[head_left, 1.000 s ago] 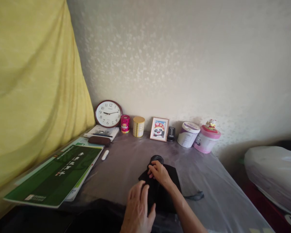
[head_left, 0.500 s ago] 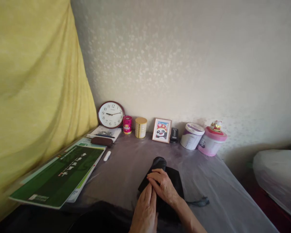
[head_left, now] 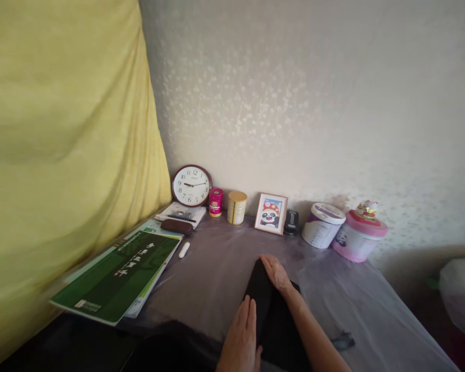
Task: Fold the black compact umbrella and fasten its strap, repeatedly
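A black fabric item (head_left: 267, 305) lies on the table in front of me, narrow at its far end and wider towards me; its exact kind does not show. My right hand (head_left: 276, 274) rests along its far right edge, fingers stretched out and pressed flat. Along the near left edge lies my left hand (head_left: 242, 330), its fingers straight and side by side, palm turned towards the fabric. A dark strap-like end (head_left: 343, 341) sticks out on the right beyond my right forearm. My forearms hide part of the fabric.
Green books (head_left: 124, 279) are stacked at the left, with a brown case (head_left: 176, 226) and a small white stick (head_left: 184, 250) nearby. Along the wall stand a clock (head_left: 192, 186), a pink tin (head_left: 216, 202), a yellow-lidded can (head_left: 237, 207), a panda picture frame (head_left: 271, 213) and two tubs (head_left: 322, 227).
My hands, together before, are now apart. The right has slid forward to the fabric's far end, where a rolled part showed; the fabric now looks flatter and longer. The view has shifted slightly.
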Motion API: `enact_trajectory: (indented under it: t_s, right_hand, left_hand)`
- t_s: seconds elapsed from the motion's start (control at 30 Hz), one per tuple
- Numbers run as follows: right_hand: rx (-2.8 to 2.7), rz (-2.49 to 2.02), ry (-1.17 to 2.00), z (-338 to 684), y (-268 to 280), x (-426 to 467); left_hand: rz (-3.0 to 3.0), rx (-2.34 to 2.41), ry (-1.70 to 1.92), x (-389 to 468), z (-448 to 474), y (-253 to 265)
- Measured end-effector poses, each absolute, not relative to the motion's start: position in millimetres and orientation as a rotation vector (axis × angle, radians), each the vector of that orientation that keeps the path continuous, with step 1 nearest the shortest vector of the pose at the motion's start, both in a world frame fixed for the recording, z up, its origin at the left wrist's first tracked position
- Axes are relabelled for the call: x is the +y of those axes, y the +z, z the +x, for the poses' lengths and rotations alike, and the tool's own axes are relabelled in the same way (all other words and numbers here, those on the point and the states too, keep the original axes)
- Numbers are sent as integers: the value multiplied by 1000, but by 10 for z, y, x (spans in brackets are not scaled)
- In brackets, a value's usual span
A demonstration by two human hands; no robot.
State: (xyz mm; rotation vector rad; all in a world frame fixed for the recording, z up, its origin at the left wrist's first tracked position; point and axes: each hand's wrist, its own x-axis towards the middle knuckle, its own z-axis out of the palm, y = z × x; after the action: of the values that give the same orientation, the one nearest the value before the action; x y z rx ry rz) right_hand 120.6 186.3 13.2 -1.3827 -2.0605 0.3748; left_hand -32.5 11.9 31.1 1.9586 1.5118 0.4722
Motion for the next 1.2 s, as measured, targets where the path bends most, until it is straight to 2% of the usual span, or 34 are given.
enact_trajectory:
  t_s: [0.23, 0.33, 0.57, 0.87, 1.1, 1.2]
  right_hand:
    - [-1742, -1732, 127, 1824, 75, 1544]
    - [-1719, -1804, 137, 2096, 7, 1235]
    - [-1572, -1867, 469, 2005, 10, 770]
    - [-1511, -1803, 396, 1777, 237, 802]
    - [-1404, -1568, 867, 1478, 549, 872]
    - [-1334, -1491, 938, 1242, 597, 961]
  left_hand:
    - [2013, 1483, 592, 58, -361, 222]
    - [2015, 1490, 635, 49, -376, 182]
    - [1981, 1488, 597, 54, -388, 196]
    - [1935, 1498, 603, 18, -382, 197]
    - [1962, 1518, 554, 4, -362, 201]
    - [1983, 1541, 539, 0, -345, 190]
